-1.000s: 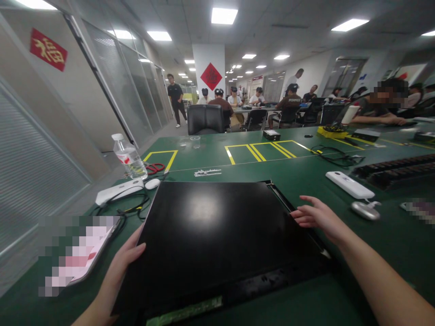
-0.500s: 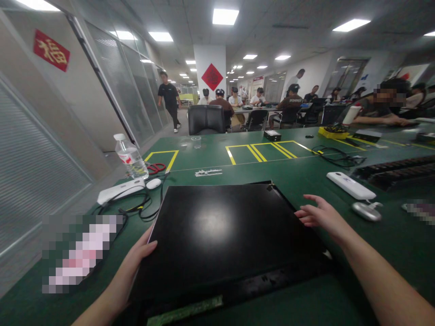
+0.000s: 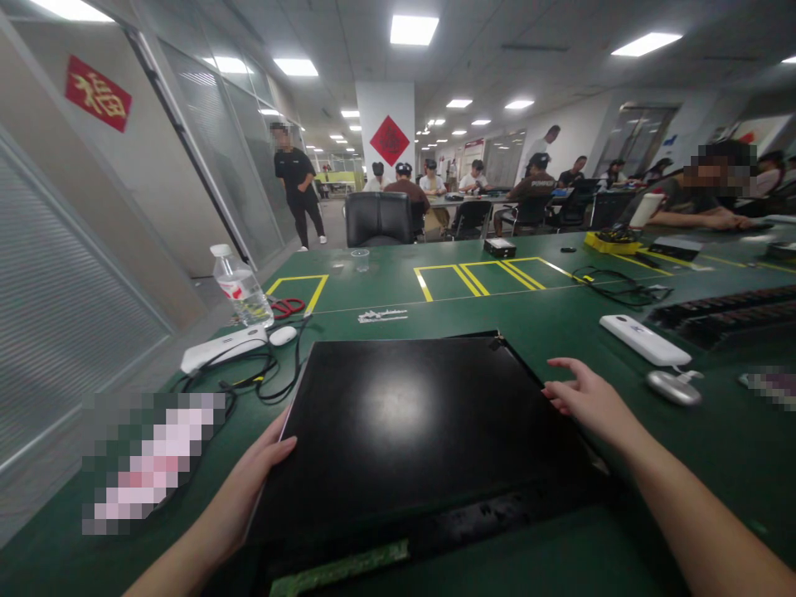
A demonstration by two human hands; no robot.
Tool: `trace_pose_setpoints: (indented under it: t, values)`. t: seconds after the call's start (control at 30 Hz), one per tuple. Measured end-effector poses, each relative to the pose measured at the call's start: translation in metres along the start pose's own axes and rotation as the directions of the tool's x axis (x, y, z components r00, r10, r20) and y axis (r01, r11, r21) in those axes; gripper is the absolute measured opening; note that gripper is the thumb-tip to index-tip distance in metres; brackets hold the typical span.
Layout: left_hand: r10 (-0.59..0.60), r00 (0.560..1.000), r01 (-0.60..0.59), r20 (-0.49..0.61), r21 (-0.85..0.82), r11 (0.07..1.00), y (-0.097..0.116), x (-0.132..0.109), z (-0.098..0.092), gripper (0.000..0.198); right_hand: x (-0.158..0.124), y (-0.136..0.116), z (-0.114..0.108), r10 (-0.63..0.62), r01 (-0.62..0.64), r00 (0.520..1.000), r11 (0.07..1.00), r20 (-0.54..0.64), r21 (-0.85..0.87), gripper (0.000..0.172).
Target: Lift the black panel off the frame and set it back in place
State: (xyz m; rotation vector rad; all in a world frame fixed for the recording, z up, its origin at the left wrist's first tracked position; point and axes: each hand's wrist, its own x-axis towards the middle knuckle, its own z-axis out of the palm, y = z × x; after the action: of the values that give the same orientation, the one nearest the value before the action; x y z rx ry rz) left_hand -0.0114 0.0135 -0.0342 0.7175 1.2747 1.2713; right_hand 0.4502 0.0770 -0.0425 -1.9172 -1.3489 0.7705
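Observation:
A black LCD screen panel lies at the middle front, glossy and reflecting a ceiling light. Along its near edge runs a green circuit board strip. Under the panel, a black frame shows past its far right corner and right side. My left hand is closed on the panel's left edge, thumb on top and fingers hidden beneath. At the right edge is my right hand, its fingers apart and the lower fingertips at the frame's side; whether they touch it I cannot tell.
On the left are a water bottle, red-handled scissors, a white mouse and black cables. To the right lie a white power bank and a silver mouse. A plastic cup stands farther back.
The panel has shifted slightly right over the frame, with my left hand on its edge. My right fingers have drawn in a little. A walking person in the background has come nearer.

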Motion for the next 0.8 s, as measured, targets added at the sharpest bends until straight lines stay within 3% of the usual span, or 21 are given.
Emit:
trace_pose_setpoints:
  t: [0.23,0.43,0.63,0.8]
  values:
    - [-0.029,0.999,0.029,0.023,0.012,1.0,-0.001,-0.001,-0.003,0.087,-0.009,-0.012,0.0,-0.079,0.064,0.996,0.949,-0.037,-0.31,0.046]
    - [-0.096,0.995,0.096,-0.015,0.026,0.995,0.002,-0.008,-0.002,0.077,-0.015,-0.019,0.003,-0.083,0.068,0.996,0.93,-0.026,-0.36,0.044]
    - [-0.061,0.998,0.061,-0.014,0.065,0.996,0.006,-0.016,0.004,0.067,-0.015,-0.018,0.005,-0.13,0.113,0.991,0.906,-0.014,-0.409,0.031]
    - [-0.074,0.996,0.072,0.059,0.027,0.997,0.007,-0.016,0.006,0.072,-0.013,-0.015,0.005,-0.137,0.126,0.99,0.894,0.004,-0.43,0.029]
